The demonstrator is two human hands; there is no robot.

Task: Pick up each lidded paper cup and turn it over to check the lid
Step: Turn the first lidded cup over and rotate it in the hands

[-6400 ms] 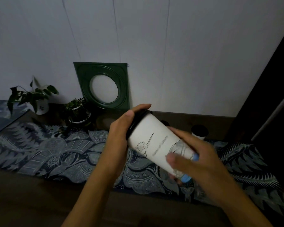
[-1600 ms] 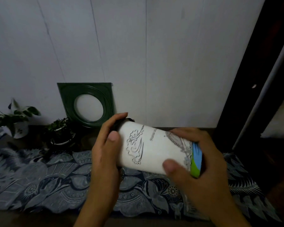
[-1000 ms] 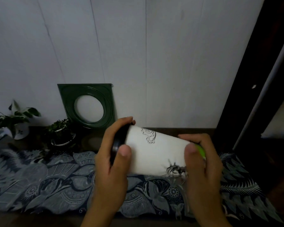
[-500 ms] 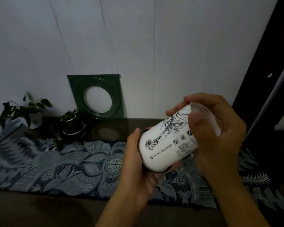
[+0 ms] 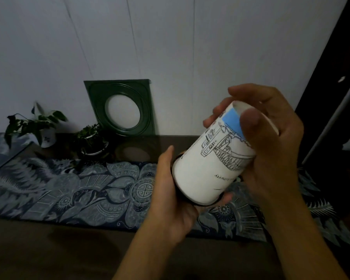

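cup [image 5: 212, 162] tipped further | lid [image 5: 200, 203] down-left, base up-right

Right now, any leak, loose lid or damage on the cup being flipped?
Nothing stands out. The paper cup is tilted, base up; the black lid, cradled in the left hand, looks seated. The right hand holds the base. No drips or dents visible.

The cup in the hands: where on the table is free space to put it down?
The patterned runner lies bare left of the left hand, in front of the potted plants. The plain dark table along the near edge is also free. The back left is crowded by plants and the green frame. Both hands hold the cup.
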